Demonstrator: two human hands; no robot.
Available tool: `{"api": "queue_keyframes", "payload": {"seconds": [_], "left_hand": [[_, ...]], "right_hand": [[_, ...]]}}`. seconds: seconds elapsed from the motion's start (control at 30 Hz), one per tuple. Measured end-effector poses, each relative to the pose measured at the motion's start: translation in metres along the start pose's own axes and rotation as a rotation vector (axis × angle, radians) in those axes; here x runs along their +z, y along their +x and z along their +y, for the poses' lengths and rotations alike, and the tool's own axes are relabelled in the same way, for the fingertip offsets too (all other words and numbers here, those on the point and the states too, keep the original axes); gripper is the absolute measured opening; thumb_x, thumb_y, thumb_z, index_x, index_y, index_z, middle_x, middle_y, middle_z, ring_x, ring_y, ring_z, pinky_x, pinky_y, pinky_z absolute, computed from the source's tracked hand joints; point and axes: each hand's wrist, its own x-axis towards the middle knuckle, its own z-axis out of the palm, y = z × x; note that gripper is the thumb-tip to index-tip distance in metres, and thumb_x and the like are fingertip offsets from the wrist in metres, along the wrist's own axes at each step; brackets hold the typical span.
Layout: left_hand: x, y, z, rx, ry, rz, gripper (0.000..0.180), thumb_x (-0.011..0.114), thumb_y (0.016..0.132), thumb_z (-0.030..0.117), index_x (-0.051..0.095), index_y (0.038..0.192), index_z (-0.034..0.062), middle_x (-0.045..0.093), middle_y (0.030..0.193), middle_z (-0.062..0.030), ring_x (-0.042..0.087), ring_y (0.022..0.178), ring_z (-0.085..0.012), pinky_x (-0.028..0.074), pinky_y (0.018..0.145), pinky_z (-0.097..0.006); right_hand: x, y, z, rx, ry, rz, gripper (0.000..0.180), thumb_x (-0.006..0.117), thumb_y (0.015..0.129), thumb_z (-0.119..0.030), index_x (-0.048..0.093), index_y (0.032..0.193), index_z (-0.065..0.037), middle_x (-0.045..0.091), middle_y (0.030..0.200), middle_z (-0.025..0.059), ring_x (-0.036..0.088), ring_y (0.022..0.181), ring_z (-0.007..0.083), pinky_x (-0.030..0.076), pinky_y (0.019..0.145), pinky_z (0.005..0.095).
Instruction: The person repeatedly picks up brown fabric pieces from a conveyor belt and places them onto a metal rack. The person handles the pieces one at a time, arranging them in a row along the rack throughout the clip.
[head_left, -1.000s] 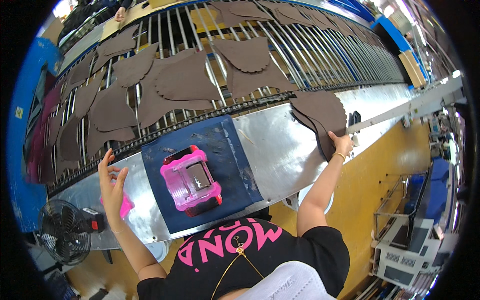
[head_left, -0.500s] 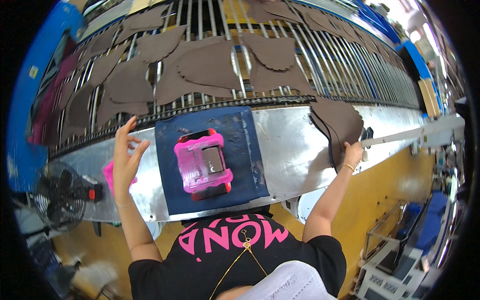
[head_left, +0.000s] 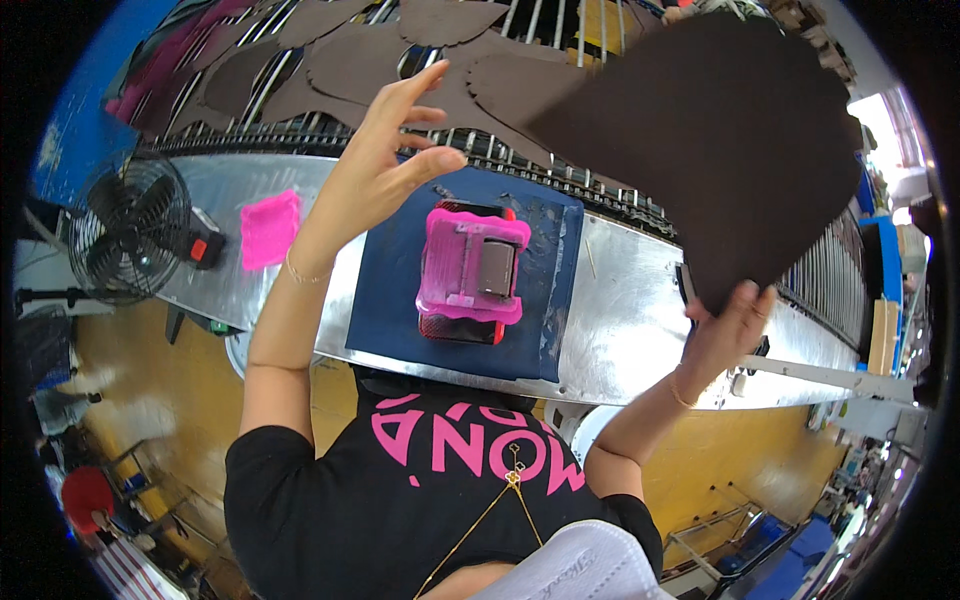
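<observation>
Dark brown leather cut-piece point(head_left: 715, 140), flat and matte, in right hand's point(head_left: 728, 328) clenched grip; left hand point(head_left: 385, 165) released.

Single head-worn fisheye view, looking steeply down from close above, facing the metal workbench point(head_left: 640, 330), edges bending outward

Metal bench point(head_left: 640, 300) under blue mat point(head_left: 400, 300).
</observation>
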Motion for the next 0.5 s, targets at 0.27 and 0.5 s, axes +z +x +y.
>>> {"api": "queue_keyframes", "payload": {"seconds": [0.27, 0.5], "left_hand": [[-0.101, -0.022, 0.034, -0.354, -0.033, 0.064, 0.016, 0.063, 0.089, 0.01, 0.061, 0.099, -0.0019, 0.058, 0.068, -0.0007, 0.056, 0.05, -0.0076, 0.04, 0.043, -0.02], [-0.149, -0.055, 0.04, -0.351, 0.235, 0.068, 0.011, 0.065, 0.087, 0.006, 0.064, 0.097, 0.0013, 0.061, 0.068, -0.0009, 0.056, 0.052, -0.0055, 0.04, 0.047, -0.018]], "right_hand": [[0.092, -0.046, 0.009, -0.165, 0.038, -0.689, 0.013, 0.063, 0.085, 0.0, 0.061, 0.097, 0.0, 0.066, 0.081, 0.0105, 0.063, 0.076, 0.0209, 0.049, 0.064, 0.0309], [0.117, -0.064, 0.011, -0.426, -0.011, -0.838, 0.015, 0.073, 0.071, -0.003, 0.068, 0.085, -0.004, 0.067, 0.081, 0.0084, 0.061, 0.077, 0.0276, 0.042, 0.085, 0.0379]]}}
